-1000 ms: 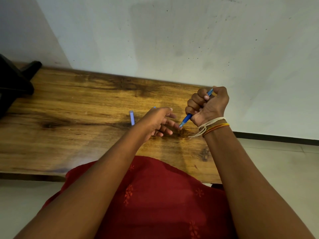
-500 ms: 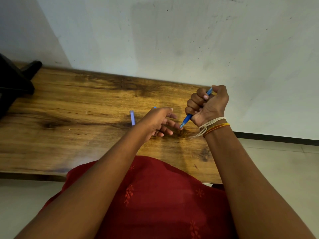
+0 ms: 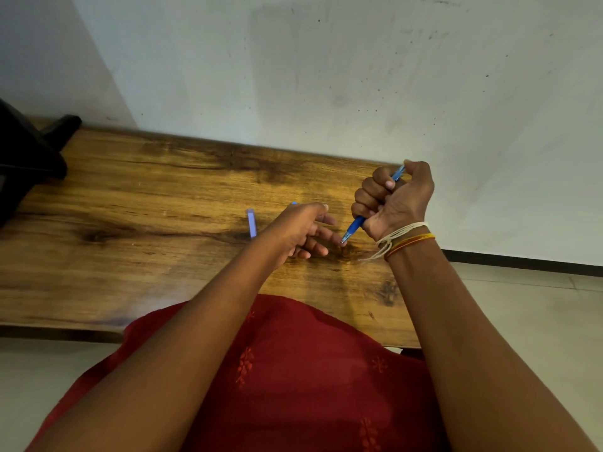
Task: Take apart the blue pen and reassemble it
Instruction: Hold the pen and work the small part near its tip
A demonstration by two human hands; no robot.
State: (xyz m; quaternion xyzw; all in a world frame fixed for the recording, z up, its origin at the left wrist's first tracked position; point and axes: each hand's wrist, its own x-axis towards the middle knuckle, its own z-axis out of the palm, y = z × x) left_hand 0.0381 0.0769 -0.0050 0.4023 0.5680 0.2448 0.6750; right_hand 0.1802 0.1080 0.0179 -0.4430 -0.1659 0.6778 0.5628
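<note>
My right hand is closed in a fist around the blue pen, held tilted with its tip pointing down and left. The tip touches a fingertip of my left hand, which hovers just above the wooden table with its fingers loosely spread and nothing in it that I can see. A pale blue pen part lies on the table just left of my left hand. Another small blue bit peeks out behind that hand, mostly hidden.
A black object sits at the table's far left end. A white wall runs along the back edge. The table's right end lies just beyond my right wrist, with tiled floor past it. Red cloth covers my lap.
My right hand has risen very slightly with the pen. The left hand and the parts on the table have stayed in place.
</note>
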